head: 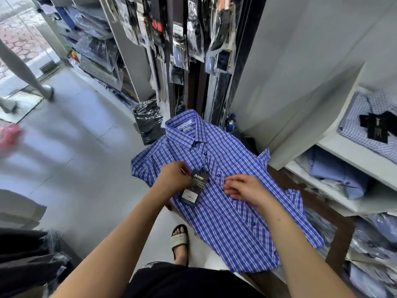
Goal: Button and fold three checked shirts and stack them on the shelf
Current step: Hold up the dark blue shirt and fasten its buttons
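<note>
White shelving unit (352, 147) fills the right side of frame, tiers holding folded shirts; one pale checked folded shirt (361, 125) with a black tag sits on the upper tier at far right, could be a finished one, can't confirm. Lower tiers hold plain light-blue folded shirts (335, 175) and bagged stock. Blue checked shirt (225, 186) lies flat, front up, centre frame on a dark wooden surface (318, 203), collar toward the upper middle of frame, hem toward the bottom, sleeves spread to each side. Placket looks closed near the collar; blue buttons are visible down the front, the lower ones appear undone or can't tell, blurry. No fold started. Judgement: task early to mid, this shirt at the buttoning stage; folding and stacking on the shelf still left for it, plus any remaining shirts, none of which I can identify here. Left hand (174, 177) centre frame, fingers curled, pinching the shirt fabric just beside the black hang tag (194, 188), which lies on the chest. Right hand (245, 188) just right of the placket, fingers loosely bent and resting on the cloth, fingertips near a blue button (218, 175); whether it actually pinches anything, cannot tell. Bagged belts and accessories (178, 39) hang at top centre. Sandalled foot (180, 239) on the floor, lower centre.
</note>
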